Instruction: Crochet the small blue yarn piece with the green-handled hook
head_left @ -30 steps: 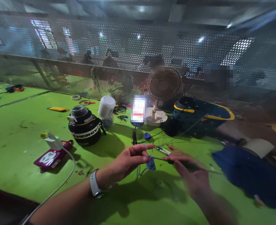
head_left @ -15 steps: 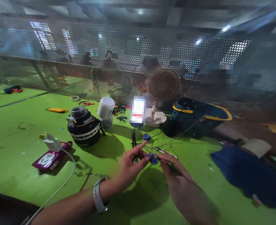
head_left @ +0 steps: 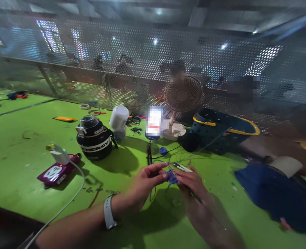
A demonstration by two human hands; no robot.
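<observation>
A small piece of blue crochet work point(head_left: 172, 177) is pinched between the thumb and fingers of my left hand point(head_left: 149, 180), which wears a pale watch band on the wrist. My right hand point(head_left: 196, 193) grips a thin dark-handled hook point(head_left: 194, 195), whose tip is at the blue piece and hard to make out. Yarn runs from the work toward the basket side. Just beyond my hands lie another small blue piece point(head_left: 163, 150) and a pair of white-handled snips point(head_left: 181, 167).
Behind stand a lit phone point(head_left: 154, 122), a fan point(head_left: 183, 93) and a dark basket point(head_left: 220, 133). Leftward are a white jar point(head_left: 119, 117), a black bottle point(head_left: 94, 141) and a purple power bank point(head_left: 56, 173) with a cable. Blue cloth point(head_left: 272, 193) and another person's arm point(head_left: 267, 148) are rightward.
My left index finger has come down toward the blue piece, and my right fingers have closed in on it. The hook has tilted more steeply. The view has shifted slightly.
</observation>
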